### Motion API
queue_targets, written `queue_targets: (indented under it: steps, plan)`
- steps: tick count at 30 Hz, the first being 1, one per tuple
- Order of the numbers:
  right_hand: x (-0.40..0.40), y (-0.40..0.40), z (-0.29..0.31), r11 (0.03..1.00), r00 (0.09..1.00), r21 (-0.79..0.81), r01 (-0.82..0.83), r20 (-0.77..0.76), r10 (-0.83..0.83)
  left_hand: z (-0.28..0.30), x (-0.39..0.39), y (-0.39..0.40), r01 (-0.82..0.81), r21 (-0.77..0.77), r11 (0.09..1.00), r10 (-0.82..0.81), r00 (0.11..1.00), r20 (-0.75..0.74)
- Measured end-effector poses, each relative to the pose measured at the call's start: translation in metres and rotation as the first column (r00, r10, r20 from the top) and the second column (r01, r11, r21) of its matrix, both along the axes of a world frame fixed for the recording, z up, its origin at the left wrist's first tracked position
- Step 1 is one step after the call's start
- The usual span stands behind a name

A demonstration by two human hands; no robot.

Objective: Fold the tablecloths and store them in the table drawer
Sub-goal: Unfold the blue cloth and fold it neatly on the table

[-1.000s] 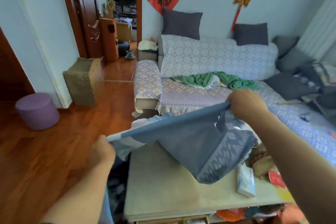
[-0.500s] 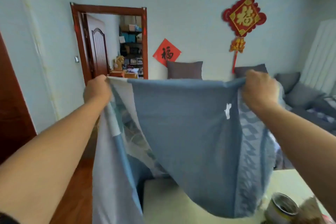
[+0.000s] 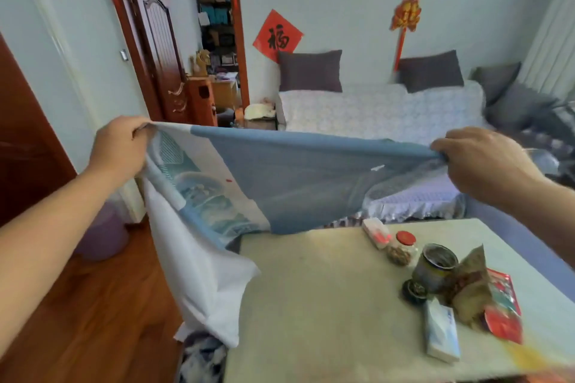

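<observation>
I had dropped the tablecloth [image 3: 305, 177] from chest height toward the table [image 3: 314, 295], ready to lay it flat for folding. My left hand [image 3: 119, 146] and right hand [image 3: 480, 158] pinched its top corners; blue cloth stretched above the table's far edge, white end trailing off its left side.

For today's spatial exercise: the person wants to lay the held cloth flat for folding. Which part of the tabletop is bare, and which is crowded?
The table is bare on its left and middle, from the tablecloth hanging at its left edge across to the tin can. The right side is crowded: jar, tissue packs, snack bags.
</observation>
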State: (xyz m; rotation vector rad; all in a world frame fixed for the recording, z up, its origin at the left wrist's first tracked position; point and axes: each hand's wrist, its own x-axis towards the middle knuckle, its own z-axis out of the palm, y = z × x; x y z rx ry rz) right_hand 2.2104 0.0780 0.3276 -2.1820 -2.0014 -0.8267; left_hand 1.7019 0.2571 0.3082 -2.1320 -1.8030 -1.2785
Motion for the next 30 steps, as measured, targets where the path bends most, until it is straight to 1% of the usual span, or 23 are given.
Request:
queue_targets:
  steps: [1,3,4,5,6,7,9,11,12,13,14,16,17,18,19,20,21,22,23,24,26,28,30]
  plan:
    - [0.003,-0.017,-0.016,0.99,0.997,-0.14,0.022,0.078,-0.011,-0.013,0.005,-0.017,0.009,-0.015,1.0,-0.008,1.0,0.022]
    - [0.011,-0.053,-0.048,0.885,0.984,-0.452,0.115,0.172,-0.04,-0.037,0.026,-0.062,0.104,-0.122,0.987,-0.09,0.99,0.112]
    - [0.016,-0.068,-0.065,0.795,0.983,-0.586,0.154,0.174,-0.061,-0.05,0.039,-0.085,0.181,-0.208,0.961,-0.155,0.979,0.137]
    - [0.019,-0.083,-0.086,0.69,0.983,-0.702,0.176,0.157,-0.091,-0.063,0.051,-0.108,0.261,-0.323,0.91,-0.228,0.964,0.135]
    - [0.025,-0.096,-0.109,0.585,0.983,-0.79,0.183,0.143,-0.115,-0.077,0.061,-0.129,0.315,-0.459,0.83,-0.302,0.948,0.106]
    - [0.031,-0.106,-0.133,0.515,0.985,-0.84,0.172,0.135,-0.109,-0.093,0.07,-0.148,0.339,-0.578,0.743,-0.383,0.923,0.049]
    - [0.039,-0.119,-0.18,0.455,0.987,-0.876,0.162,0.155,-0.054,-0.126,0.085,-0.181,0.289,-0.745,0.601,-0.507,0.859,-0.075]
    - [0.041,-0.13,-0.216,0.402,0.989,-0.904,0.146,0.144,-0.034,-0.162,0.097,-0.21,0.202,-0.852,0.483,-0.538,0.836,-0.107]
    - [0.036,-0.134,-0.23,0.385,0.992,-0.914,0.124,0.118,-0.04,-0.178,0.104,-0.224,0.178,-0.88,0.441,-0.529,0.844,-0.094]
    - [0.032,-0.137,-0.239,0.379,0.994,-0.919,0.107,0.102,-0.032,-0.192,0.11,-0.236,0.165,-0.888,0.429,-0.501,0.862,-0.082]
    - [0.025,-0.138,-0.246,0.378,0.996,-0.921,0.092,0.09,-0.022,-0.203,0.117,-0.247,0.163,-0.877,0.452,-0.455,0.888,-0.069]
    - [0.004,-0.136,-0.258,0.387,0.999,-0.921,0.037,0.03,-0.022,-0.221,0.13,-0.265,0.15,-0.824,0.546,-0.339,0.939,-0.053]
    - [-0.013,-0.133,-0.261,0.386,0.997,-0.921,-0.052,-0.068,-0.027,-0.228,0.137,-0.271,0.152,-0.792,0.592,-0.305,0.951,-0.045]
    - [-0.036,-0.131,-0.262,0.392,0.97,-0.896,-0.207,-0.24,-0.037,-0.234,0.143,-0.276,0.158,-0.761,0.629,-0.292,0.956,-0.043]
    - [-0.064,-0.13,-0.257,0.414,0.896,-0.823,-0.389,-0.443,-0.038,-0.239,0.15,-0.282,0.163,-0.731,0.662,-0.284,0.958,-0.044]
    - [-0.096,-0.128,-0.254,0.453,0.791,-0.711,-0.537,-0.611,-0.02,-0.245,0.157,-0.286,0.174,-0.698,0.695,-0.275,0.961,-0.035]
    - [-0.129,-0.124,-0.255,0.503,0.709,-0.608,-0.614,-0.705,0.013,-0.249,0.163,-0.289,0.174,-0.663,0.728,-0.254,0.967,-0.024]
    - [-0.158,-0.121,-0.262,0.555,0.669,-0.539,-0.633,-0.742,0.042,-0.253,0.168,-0.29,0.164,-0.624,0.764,-0.217,0.976,-0.01]
    - [-0.182,-0.115,-0.27,0.619,0.662,-0.498,-0.607,-0.748,0.047,-0.255,0.171,-0.292,0.144,-0.58,0.802,-0.174,0.985,0.003]
    - [-0.199,-0.109,-0.278,0.687,0.683,-0.476,-0.549,-0.73,0.04,-0.258,0.17,-0.293,0.117,-0.531,0.839,-0.13,0.991,0.012]
    - [-0.214,-0.095,-0.285,0.799,0.801,-0.465,-0.382,-0.598,0.036,-0.268,0.162,-0.296,0.055,-0.447,0.893,-0.052,0.998,0.019]
    - [-0.22,-0.085,-0.278,0.837,0.866,-0.448,-0.313,-0.497,0.057,-0.285,0.15,-0.297,0.006,-0.432,0.902,0.018,0.998,0.052]
    - [-0.227,-0.077,-0.263,0.867,0.874,-0.382,-0.321,-0.473,0.115,-0.304,0.141,-0.293,-0.06,-0.463,0.884,0.129,0.985,0.118]
